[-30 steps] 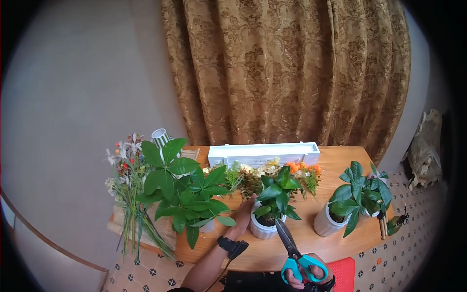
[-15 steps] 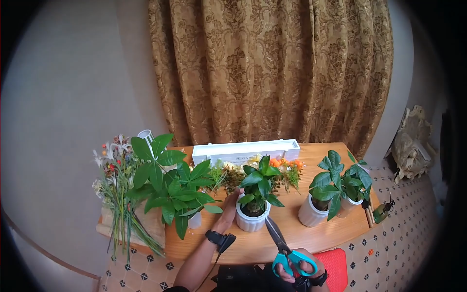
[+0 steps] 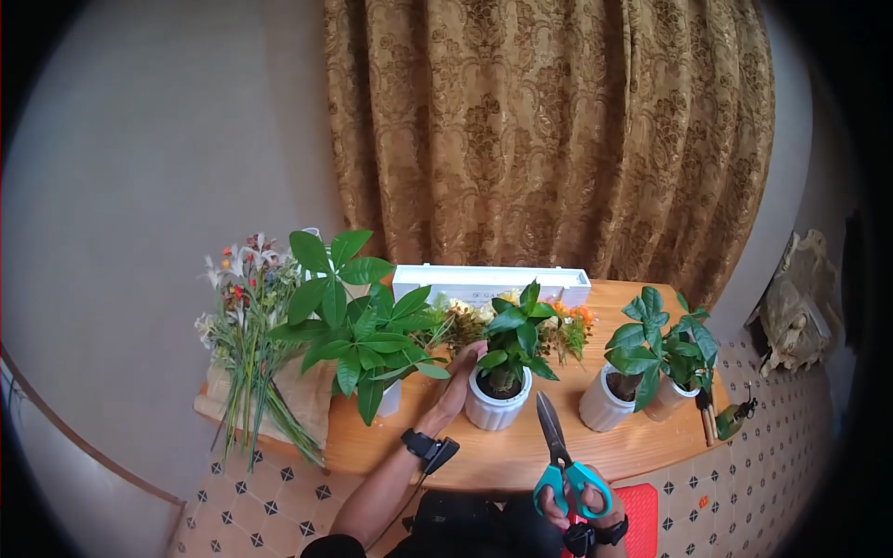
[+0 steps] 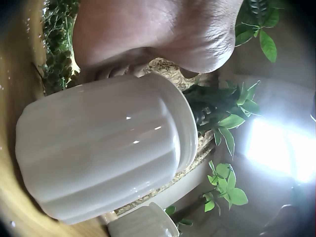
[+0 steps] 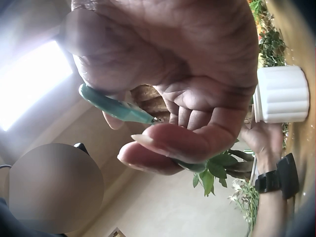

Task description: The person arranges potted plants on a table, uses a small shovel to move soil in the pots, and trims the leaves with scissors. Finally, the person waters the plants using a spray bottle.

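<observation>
In the head view, a white ribbed pot (image 3: 498, 412) with a leafy green plant (image 3: 521, 327) stands near the table's front edge. My left hand (image 3: 453, 395) lies along the pot's left side, fingers extended toward its back. Up close in the left wrist view, the fingers of my left hand (image 4: 158, 34) pass behind the pot (image 4: 103, 148), partly hidden by it. My right hand (image 3: 581, 507) holds scissors (image 3: 561, 465) with teal handles, fingers through the loops. The blades point away from me, just right of the pot. One teal handle (image 5: 116, 106) shows in the right wrist view.
Two more potted plants (image 3: 609, 400) stand to the right, and a taller leafy plant (image 3: 358, 321) to the left. Long-stemmed flowers (image 3: 251, 372) lie on brown paper at the left. Behind are a white planter box (image 3: 493, 279) and orange flowers (image 3: 579, 321).
The scissors' tip has moved off the pot's right rim and now stands apart from it, blades more upright. My left hand stays at the pot. The head view has shifted.
</observation>
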Demonstrator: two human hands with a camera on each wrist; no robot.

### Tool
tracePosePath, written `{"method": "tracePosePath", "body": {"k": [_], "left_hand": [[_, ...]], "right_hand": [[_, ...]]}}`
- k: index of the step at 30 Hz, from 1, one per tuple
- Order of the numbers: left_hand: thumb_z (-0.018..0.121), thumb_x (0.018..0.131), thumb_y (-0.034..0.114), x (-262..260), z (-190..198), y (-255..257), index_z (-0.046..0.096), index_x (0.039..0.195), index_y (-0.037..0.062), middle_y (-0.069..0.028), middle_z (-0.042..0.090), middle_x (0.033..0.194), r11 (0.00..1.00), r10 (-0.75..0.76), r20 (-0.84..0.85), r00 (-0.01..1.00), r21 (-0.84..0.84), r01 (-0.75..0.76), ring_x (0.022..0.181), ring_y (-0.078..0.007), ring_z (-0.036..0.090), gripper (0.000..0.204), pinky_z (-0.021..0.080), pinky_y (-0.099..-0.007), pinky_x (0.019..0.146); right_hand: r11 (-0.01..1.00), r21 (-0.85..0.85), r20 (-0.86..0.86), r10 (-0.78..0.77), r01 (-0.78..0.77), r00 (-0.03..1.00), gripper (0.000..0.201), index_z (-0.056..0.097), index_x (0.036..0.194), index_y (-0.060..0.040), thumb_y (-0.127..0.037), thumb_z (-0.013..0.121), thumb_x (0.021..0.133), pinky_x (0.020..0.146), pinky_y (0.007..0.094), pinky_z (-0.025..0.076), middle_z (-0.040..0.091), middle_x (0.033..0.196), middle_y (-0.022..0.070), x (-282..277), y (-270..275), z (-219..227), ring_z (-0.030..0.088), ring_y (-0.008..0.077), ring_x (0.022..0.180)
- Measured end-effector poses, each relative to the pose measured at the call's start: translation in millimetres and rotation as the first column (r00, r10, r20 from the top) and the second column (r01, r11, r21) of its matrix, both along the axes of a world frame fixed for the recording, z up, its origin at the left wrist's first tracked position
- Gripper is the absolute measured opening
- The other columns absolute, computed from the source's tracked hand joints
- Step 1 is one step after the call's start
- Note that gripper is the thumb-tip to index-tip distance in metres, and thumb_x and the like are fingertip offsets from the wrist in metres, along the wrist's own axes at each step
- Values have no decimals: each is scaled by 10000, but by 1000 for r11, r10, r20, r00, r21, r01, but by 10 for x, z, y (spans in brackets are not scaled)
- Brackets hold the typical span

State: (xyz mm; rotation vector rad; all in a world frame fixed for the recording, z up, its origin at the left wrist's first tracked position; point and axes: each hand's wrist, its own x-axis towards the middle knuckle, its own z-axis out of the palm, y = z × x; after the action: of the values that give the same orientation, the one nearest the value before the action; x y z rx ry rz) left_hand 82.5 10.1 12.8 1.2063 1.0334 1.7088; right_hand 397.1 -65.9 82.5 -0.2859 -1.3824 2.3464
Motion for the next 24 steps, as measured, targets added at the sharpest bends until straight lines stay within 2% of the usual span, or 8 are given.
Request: {"method": "tracePosePath", "body": {"k": [5,9,12,16,18,19,21,24], "left_hand": [[475,1063,296,93,147,-399,498,1428,-25,-155,509,1463,990,143,-131,981,-3,-144,1368,-207,453,486,311,-325,1156],[652,968,166,156,347,-1101,629,1173,-49,-174,682,1129,940,338,-345,876,81,-331,1097,-251,650,298,489,-368,973],[687,917,111,2,249,-1535,601,1056,-21,-129,627,1041,688,716,-421,556,292,-665,1001,-240,602,210,470,-367,920],[744,855,59,-401,91,-1702,566,1118,-12,-128,579,1106,434,858,-429,282,315,-844,1038,-252,565,325,450,-385,936],[874,743,147,-537,160,-1654,448,1388,-21,-190,469,1385,459,848,-406,340,244,-854,1263,-298,492,790,381,-426,1086],[874,743,147,-592,170,-1633,448,1388,-21,-190,469,1385,465,845,-409,344,243,-851,1263,-298,492,790,381,-426,1086],[911,710,180,-702,151,-1585,347,1473,-42,-211,364,1492,676,710,-388,588,140,-723,1327,-329,439,975,345,-433,1138],[910,718,198,-956,29,-1465,402,1440,-55,-212,451,1447,731,627,-521,579,135,-669,1268,-312,505,918,408,-424,1076]], "right_hand": [[1000,3,-2,-24,24,1000,692,603,1042,55,-580,770,821,518,279,426,571,730,88,-22,-11,-1,543,176,579],[970,176,-103,-150,166,983,630,606,1023,32,-551,761,840,508,284,433,604,739,108,20,111,-150,575,181,590],[930,208,-119,-285,305,951,521,568,1067,2,-431,779,868,531,283,477,662,838,136,-32,207,-219,620,180,624],[802,319,93,-557,505,825,463,474,1177,3,-178,784,885,576,268,534,677,1107,177,-292,352,-258,638,138,667],[705,387,114,-676,595,728,480,449,1181,13,-163,785,886,573,263,527,669,1170,190,-456,455,-332,626,123,666],[710,358,114,-678,606,727,508,438,1194,16,-166,794,880,584,258,515,661,1215,179,-515,490,-347,609,109,681],[671,411,114,-710,617,695,504,445,1197,16,-173,793,884,596,257,507,657,1230,174,-635,555,-390,602,104,693],[601,524,100,-746,603,658,487,463,1192,25,-215,777,907,629,258,494,653,1259,160,-750,716,-614,580,86,722]]}}
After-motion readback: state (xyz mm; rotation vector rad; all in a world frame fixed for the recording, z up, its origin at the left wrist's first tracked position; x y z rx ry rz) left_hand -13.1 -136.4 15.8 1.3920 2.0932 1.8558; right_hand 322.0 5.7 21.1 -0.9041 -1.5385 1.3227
